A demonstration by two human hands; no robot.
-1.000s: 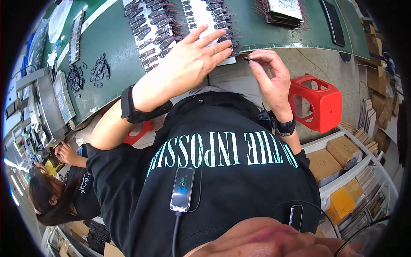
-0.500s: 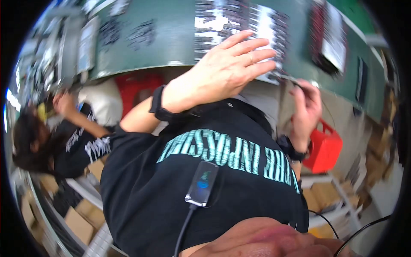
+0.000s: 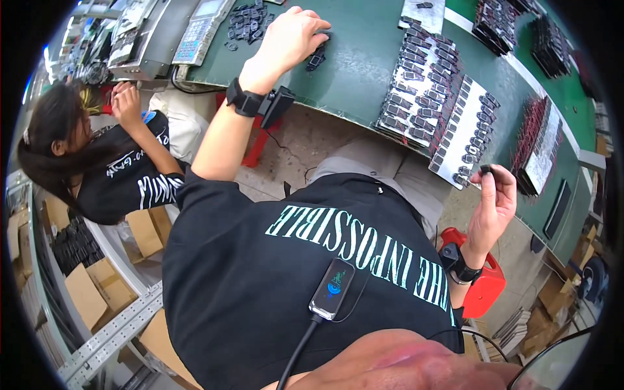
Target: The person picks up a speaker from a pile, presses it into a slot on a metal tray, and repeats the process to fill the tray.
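My left hand reaches over the green table with its fingers bent and a gap between thumb and forefinger. Its fingertips are at a small pile of black plastic parts; whether they touch one is unclear. My right hand pinches a small black plastic part between thumb and forefinger. That hand is beside the near corner of a white board, which carries a row of similar black parts along its right side. Left of it lies another white board covered with rows of black parts and red wires.
A larger heap of black parts lies near a keypad device. To the right stand a stack of boards with red wires and a black bar. Another person sits at left. A red stool is below.
My left hand has moved left from above the white boards to the small pile of black parts. My right hand stays near the board's corner, and the view has shifted.
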